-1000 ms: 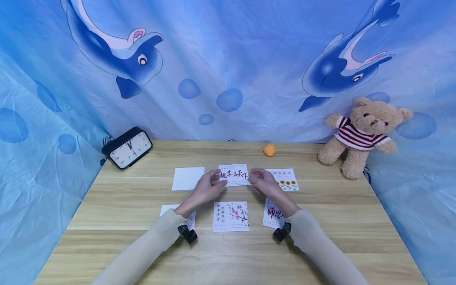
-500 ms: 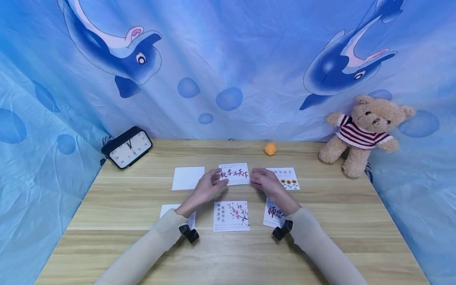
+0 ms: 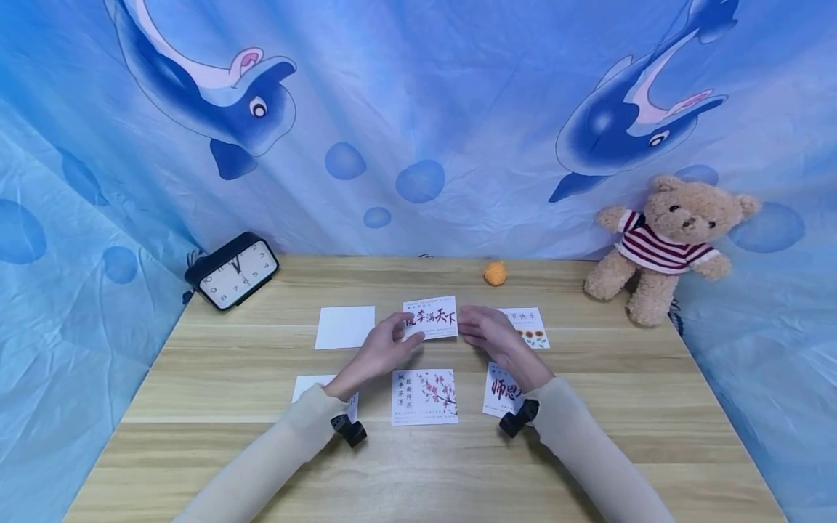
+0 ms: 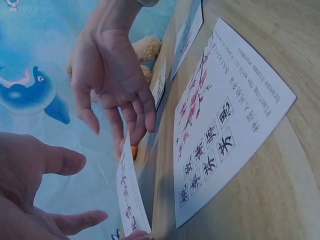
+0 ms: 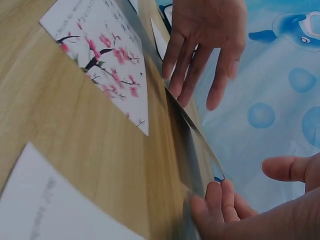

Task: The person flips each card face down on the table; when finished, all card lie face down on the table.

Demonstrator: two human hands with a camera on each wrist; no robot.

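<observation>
We have the red-lettered card (image 3: 434, 321) just beyond the blossom card (image 3: 425, 396), tilted and seemingly raised off the worktop (image 3: 418, 479) between our 2 hands. Our grip is wide on either side: the left hand (image 3: 384, 349) meets the card's left edge with fairly straight fingers, the right hand (image 3: 495, 340) meets its right edge the same way, and the 2 thumbs stand apart from it, so nothing is pinched.

As we judge it, a thin card carried like this depends on light, even pressure from the 2 edges; if we push harder with 1 hand, it could bow or swivel away. We should set our fingertips level with each other and, for a firmer hold, bring the thumbs in at the margins, clear of the red characters. The sunflower card (image 3: 535, 330), beyond and to the right of the blossom card, and the blank card (image 3: 344, 327), beyond and to the left, lie close to our hands, so low knuckles could nudge them.
</observation>
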